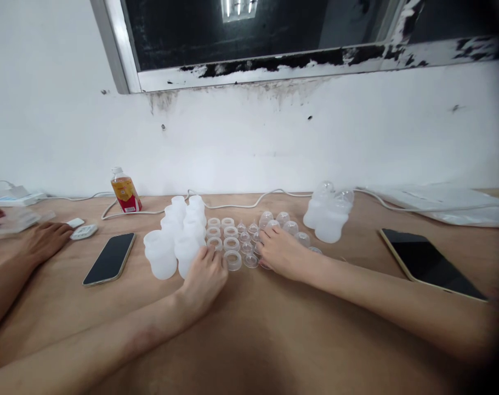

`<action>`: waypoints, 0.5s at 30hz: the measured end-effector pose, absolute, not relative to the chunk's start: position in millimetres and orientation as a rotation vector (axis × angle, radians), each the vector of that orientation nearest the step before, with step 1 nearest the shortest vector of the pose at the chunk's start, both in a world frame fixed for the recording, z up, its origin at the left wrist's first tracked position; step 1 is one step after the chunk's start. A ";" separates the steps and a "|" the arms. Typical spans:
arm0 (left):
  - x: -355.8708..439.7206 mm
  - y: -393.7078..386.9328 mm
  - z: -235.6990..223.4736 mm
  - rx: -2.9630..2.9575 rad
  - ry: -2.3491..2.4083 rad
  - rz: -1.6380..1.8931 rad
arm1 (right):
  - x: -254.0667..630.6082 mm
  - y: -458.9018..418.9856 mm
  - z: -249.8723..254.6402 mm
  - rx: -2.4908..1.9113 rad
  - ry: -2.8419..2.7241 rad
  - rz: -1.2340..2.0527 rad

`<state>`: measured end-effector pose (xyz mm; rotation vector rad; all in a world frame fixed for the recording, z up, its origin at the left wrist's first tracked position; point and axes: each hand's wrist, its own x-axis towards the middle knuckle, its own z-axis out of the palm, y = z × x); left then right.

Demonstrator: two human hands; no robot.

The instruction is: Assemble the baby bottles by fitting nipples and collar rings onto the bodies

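My left hand [206, 277] is closed, fingers curled down at the near end of two rows of clear collar rings [233, 260]. Whatever it may grip is hidden behind the fingers. Just left of it stand white frosted baby bottles [160, 255] without tops, in two rows. My right hand [284, 252] reaches over clear domed caps [290, 227], its fingers bent down close to the clear bottle nipples [250, 260]. Its fingertips are partly hidden, so what they grip cannot be made out. Several bottles with domed caps [329, 219] stand together beyond the right hand.
Phones lie at left [109, 259] and right [430, 263]. A drink bottle [126, 190] stands near the wall, where a white cable [249, 206] runs. A plastic bag [438, 206] lies back right. At far left, another person's hand [47, 241] rests by small white items [84, 231].
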<state>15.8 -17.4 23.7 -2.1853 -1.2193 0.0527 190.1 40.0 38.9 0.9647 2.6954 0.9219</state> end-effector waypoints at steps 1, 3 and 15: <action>15.7 -16.1 23.2 -2.183 -1.219 0.050 | 190.9 39.7 38.5 0.971 2.708 0.934; 15.6 -13.6 22.1 -2.182 -1.225 0.041 | 194.1 38.8 43.0 0.991 2.754 0.961; 22.8 -32.7 22.6 -2.192 -1.094 -0.203 | 295.7 66.5 102.1 2.225 2.277 0.910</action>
